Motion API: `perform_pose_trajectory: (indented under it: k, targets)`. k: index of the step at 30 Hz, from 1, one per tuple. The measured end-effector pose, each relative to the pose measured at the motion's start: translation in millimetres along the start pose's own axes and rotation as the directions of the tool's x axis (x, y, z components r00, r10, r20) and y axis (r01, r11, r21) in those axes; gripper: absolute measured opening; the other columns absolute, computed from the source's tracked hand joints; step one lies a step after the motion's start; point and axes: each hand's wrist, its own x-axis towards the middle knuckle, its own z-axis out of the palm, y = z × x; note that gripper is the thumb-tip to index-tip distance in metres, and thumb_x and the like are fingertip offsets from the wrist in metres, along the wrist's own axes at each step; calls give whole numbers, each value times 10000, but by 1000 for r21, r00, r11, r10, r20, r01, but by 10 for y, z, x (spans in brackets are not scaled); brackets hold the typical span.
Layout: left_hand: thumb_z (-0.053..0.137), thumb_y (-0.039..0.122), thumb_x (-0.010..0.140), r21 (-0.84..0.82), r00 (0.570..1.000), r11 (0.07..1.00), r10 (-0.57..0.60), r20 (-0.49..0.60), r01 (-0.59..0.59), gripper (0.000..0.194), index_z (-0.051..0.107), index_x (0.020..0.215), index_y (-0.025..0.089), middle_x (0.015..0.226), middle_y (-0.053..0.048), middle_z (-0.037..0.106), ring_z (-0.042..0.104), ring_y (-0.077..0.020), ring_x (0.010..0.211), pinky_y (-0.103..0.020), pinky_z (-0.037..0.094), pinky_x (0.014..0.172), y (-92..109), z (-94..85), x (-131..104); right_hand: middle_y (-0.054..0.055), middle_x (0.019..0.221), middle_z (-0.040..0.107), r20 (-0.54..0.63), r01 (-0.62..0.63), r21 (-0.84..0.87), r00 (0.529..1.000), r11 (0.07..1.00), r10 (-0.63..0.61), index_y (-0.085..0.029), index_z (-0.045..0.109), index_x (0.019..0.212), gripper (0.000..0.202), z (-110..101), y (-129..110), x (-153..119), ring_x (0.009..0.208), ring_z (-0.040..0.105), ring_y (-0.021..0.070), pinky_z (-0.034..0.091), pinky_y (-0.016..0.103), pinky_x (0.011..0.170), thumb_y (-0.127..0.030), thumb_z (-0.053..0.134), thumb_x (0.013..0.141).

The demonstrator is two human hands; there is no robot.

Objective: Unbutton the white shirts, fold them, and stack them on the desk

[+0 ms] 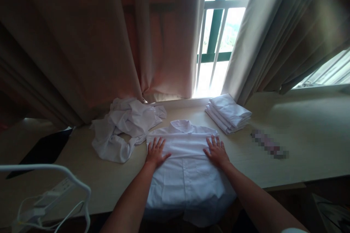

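White shirt (187, 173) lies beneath the spread fingers in my head-camera feed, its long axis running from the collar (186, 130) just beyond them toward the person. I see left hand (156, 153) and right hand (217, 153) on opposite sides, about equally near its middle, gripping nothing.

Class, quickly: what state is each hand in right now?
Left hand: open, resting on the white shirt.
Right hand: open, resting on the white shirt.

Pale tabletop (306, 131) under white shirt (186, 169), crumpled heap (136, 120), folded stack (229, 113), power strip (57, 192).
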Motion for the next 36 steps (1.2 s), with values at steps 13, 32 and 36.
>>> perform_pose_trajectory:
  k: [13, 32, 36]
  targets:
    - [372, 755, 841, -12, 999, 1000, 9, -50, -10, 863, 208, 1557, 303, 1649, -17, 105, -69, -333, 1506, -542, -37, 1181, -271, 136, 872, 73, 1649, 0, 36, 13, -7, 999, 1000, -13, -243, 220, 1557, 735, 149, 67, 1031, 1492, -41, 374, -11, 600, 1150, -611, 343, 932]
    - [295, 383, 966, -412, 930, 899, -267, -253, 146, 398, 639, 1117, 250, 1382, -72, 524, 389, -260, 1378, -459, 316, 1165, 138, -247, -972, 89, 1645, 50, 5, 68, 20, 998, 997, -68, -250, 220, 1553, 707, 203, 140, 1256, 1481, -22, 380, -12, 644, 1117, -603, 294, 946]
    - [377, 449, 902, -721, 845, 536, -518, 131, 440, 291, 592, 996, 276, 1053, -91, 646, 632, -266, 1016, -440, 555, 856, 339, 127, -2601, 103, 1635, 110, 1, 105, 2, 994, 994, -105, -248, 334, 1508, 624, 60, 45, 1164, 1468, 35, 385, -22, 690, 1084, -548, 319, 961]
